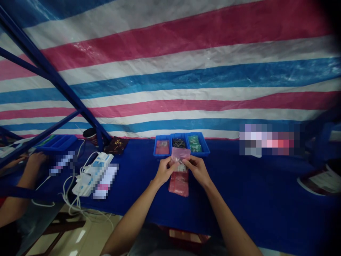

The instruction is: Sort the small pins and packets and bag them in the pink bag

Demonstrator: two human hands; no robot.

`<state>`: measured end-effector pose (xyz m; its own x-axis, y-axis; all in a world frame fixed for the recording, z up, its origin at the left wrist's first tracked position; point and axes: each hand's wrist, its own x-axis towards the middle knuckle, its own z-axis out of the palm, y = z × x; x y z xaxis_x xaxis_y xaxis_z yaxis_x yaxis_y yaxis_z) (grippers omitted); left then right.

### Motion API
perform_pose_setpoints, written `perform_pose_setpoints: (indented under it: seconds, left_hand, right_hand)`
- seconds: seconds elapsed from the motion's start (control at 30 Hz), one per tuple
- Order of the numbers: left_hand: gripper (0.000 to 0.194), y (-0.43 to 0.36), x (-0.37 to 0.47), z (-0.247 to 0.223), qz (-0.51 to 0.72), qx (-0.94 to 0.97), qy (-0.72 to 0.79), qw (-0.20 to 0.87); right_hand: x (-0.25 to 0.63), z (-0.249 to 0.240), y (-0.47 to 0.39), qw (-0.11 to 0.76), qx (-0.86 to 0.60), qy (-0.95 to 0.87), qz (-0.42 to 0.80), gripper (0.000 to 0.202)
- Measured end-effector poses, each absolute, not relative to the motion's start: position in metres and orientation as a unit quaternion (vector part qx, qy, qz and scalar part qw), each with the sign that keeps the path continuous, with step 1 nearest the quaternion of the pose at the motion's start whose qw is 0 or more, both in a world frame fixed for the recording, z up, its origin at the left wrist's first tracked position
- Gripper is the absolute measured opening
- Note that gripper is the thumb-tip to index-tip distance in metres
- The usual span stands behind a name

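Observation:
Between my two hands is a pink see-through plastic bag (181, 155), raised above the table. My left hand (165, 170) pinches its left side with thumb and fingers, and my right hand (197, 170) pinches the right side. Something pale shows inside the bag, too small to make out. Right below lies a stack of pink bags (179, 185) on the blue table. Just beyond my hands stand blue bins: one with pink bags (162, 147), one with small dark parts (178, 143), and one with green circuit boards (194, 143).
A white power strip (93, 174) with tangled cables (71, 202) lies to the left, near a dark brown packet (117, 145) and a dark cup (90, 133). Blue frame bars (53, 74) slant down at left, where another person's arm (29, 177) rests. A striped tarp (186, 78) hangs behind.

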<state>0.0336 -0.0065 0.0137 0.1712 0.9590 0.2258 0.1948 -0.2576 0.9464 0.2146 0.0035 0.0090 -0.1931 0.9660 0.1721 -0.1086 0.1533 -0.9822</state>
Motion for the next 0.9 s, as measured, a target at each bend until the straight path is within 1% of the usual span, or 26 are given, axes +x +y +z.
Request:
perform_pose_setpoints:
  seconds: [0.1, 0.27, 0.33, 0.5, 0.7, 0.8, 0.9]
  left_hand:
    - [0.041, -0.014, 0.034, 0.005, 0.463, 0.63, 0.453, 0.428]
    - [0.039, -0.014, 0.028, -0.001, 0.517, 0.593, 0.478, 0.39]
    - [0.038, -0.013, 0.026, -0.002, 0.531, 0.58, 0.475, 0.395]
    - [0.038, -0.011, 0.025, -0.004, 0.516, 0.575, 0.449, 0.448]
    - [0.041, -0.012, 0.022, -0.006, 0.514, 0.593, 0.471, 0.403]
    - [0.047, -0.013, 0.022, -0.005, 0.522, 0.592, 0.469, 0.397]
    - [0.064, -0.012, 0.022, -0.003, 0.539, 0.588, 0.436, 0.416]
  right_hand:
    - [0.213, 0.009, 0.003, 0.509, -0.397, -0.57, 0.508, 0.031]
    - [0.207, 0.009, 0.001, 0.457, -0.373, -0.6, 0.54, 0.034]
    - [0.205, 0.009, -0.001, 0.444, -0.367, -0.613, 0.541, 0.035]
    - [0.203, 0.011, -0.004, 0.468, -0.39, -0.618, 0.496, 0.037]
    - [0.2, 0.01, -0.004, 0.459, -0.374, -0.632, 0.5, 0.036]
    - [0.198, 0.01, -0.003, 0.472, -0.365, -0.625, 0.504, 0.033]
    - [0.198, 0.012, -0.004, 0.48, -0.354, -0.588, 0.547, 0.033]
